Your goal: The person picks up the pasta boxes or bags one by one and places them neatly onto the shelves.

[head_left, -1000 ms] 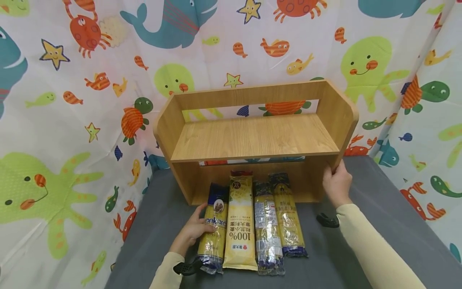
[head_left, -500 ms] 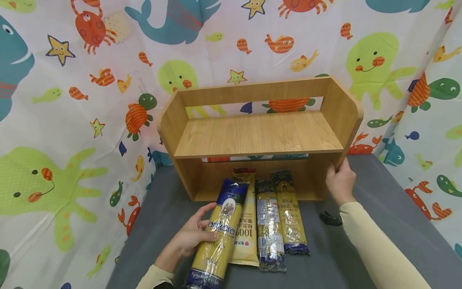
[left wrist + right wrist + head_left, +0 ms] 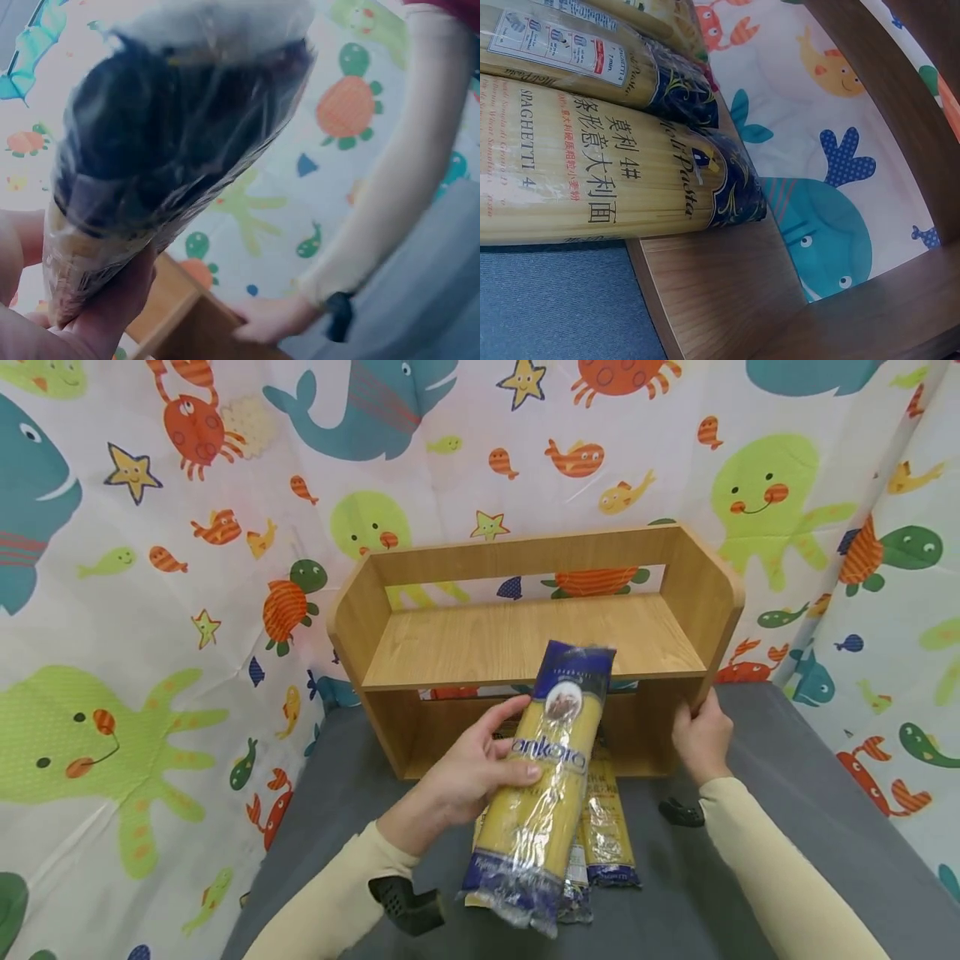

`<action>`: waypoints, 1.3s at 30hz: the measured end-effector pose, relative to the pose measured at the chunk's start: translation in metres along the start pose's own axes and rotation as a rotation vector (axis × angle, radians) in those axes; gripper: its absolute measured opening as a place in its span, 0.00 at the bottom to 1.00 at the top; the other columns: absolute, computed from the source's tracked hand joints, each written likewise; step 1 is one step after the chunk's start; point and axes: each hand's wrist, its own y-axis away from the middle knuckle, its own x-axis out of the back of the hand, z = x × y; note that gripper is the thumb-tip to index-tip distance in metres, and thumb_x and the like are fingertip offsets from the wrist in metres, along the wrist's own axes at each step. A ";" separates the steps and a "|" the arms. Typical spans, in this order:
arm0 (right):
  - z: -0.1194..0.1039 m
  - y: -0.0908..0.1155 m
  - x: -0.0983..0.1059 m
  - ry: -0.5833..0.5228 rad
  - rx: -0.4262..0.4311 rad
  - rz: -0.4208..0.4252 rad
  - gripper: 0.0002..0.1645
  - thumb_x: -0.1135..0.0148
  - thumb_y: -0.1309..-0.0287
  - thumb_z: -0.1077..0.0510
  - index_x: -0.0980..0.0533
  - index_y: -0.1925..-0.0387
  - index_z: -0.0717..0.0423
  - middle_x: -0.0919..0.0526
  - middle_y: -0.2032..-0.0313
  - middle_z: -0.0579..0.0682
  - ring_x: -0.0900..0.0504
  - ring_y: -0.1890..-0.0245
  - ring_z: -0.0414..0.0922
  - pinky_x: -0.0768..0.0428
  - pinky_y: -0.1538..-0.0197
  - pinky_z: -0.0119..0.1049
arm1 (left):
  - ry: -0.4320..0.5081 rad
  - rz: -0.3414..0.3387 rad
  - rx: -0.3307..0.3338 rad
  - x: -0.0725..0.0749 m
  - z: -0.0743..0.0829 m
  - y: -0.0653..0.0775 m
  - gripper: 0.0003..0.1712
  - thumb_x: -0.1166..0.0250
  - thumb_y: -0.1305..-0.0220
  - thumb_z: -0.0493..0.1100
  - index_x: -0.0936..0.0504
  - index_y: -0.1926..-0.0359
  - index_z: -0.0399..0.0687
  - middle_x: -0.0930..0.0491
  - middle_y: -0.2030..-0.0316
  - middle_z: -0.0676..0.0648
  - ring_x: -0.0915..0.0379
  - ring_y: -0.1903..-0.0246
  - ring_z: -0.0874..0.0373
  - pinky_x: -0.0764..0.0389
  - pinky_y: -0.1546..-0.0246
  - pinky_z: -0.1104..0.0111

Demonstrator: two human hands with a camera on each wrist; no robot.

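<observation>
My left hand (image 3: 468, 772) grips a blue-and-yellow "ankara" spaghetti pack (image 3: 543, 789) around its left side, thumb across the front. The pack is raised and slightly tilted, its top overlapping the upper board of the wooden shelf (image 3: 450, 647). In the left wrist view, one dark end of the pack (image 3: 180, 127) fills the upper left, blurred. On the right, my right hand (image 3: 702, 739) holds the front edge of the shelf's side panel. Other spaghetti packs lie partly inside the lower compartment, one at the right (image 3: 609, 827); the raised pack hides most of the rest.
The right wrist view shows a Moli Pasta pack (image 3: 592, 165) nearest, with another spaghetti pack (image 3: 562, 45) beside it, their ends over the shelf's bottom board (image 3: 712, 285). A dark grey table (image 3: 330, 827) lies beneath. A sea-animal curtain (image 3: 450, 485) hangs behind and alongside.
My left hand has lifted the ankara pack from the left end of the row and carried it up and right, before the shelf. My right hand has stayed on the side panel.
</observation>
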 end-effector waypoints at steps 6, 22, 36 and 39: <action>0.007 -0.004 0.003 0.016 0.009 0.035 0.14 0.46 0.35 0.60 0.28 0.54 0.68 0.17 0.62 0.76 0.21 0.59 0.75 0.29 0.58 0.67 | 0.082 0.228 0.003 -0.024 0.027 -0.082 0.52 0.36 0.36 0.25 0.46 0.22 0.67 0.25 0.35 0.33 0.17 0.48 0.46 0.15 0.50 0.59; 0.001 -0.003 0.001 -0.010 -0.097 -0.104 0.25 0.42 0.34 0.58 0.30 0.38 0.62 0.18 0.44 0.71 0.19 0.44 0.70 0.23 0.39 0.64 | 0.103 0.459 0.023 -0.060 0.025 -0.210 0.53 0.27 0.45 0.25 0.38 0.24 0.59 0.26 0.38 0.40 0.19 0.45 0.41 0.16 0.44 0.50; 0.005 -0.002 0.001 0.019 -0.120 -0.084 0.21 0.48 0.31 0.58 0.23 0.52 0.77 0.18 0.54 0.77 0.18 0.52 0.69 0.23 0.49 0.63 | -0.083 0.358 0.049 -0.080 0.035 -0.240 0.54 0.27 0.43 0.28 0.41 0.21 0.62 0.30 0.33 0.37 0.17 0.46 0.39 0.14 0.48 0.50; 0.008 -0.002 0.000 0.041 -0.070 -0.059 0.18 0.48 0.29 0.58 0.22 0.58 0.73 0.16 0.60 0.75 0.18 0.59 0.67 0.23 0.56 0.62 | -0.156 0.338 0.030 -0.082 0.036 -0.243 0.55 0.27 0.42 0.30 0.43 0.20 0.64 0.29 0.33 0.37 0.17 0.48 0.40 0.14 0.51 0.50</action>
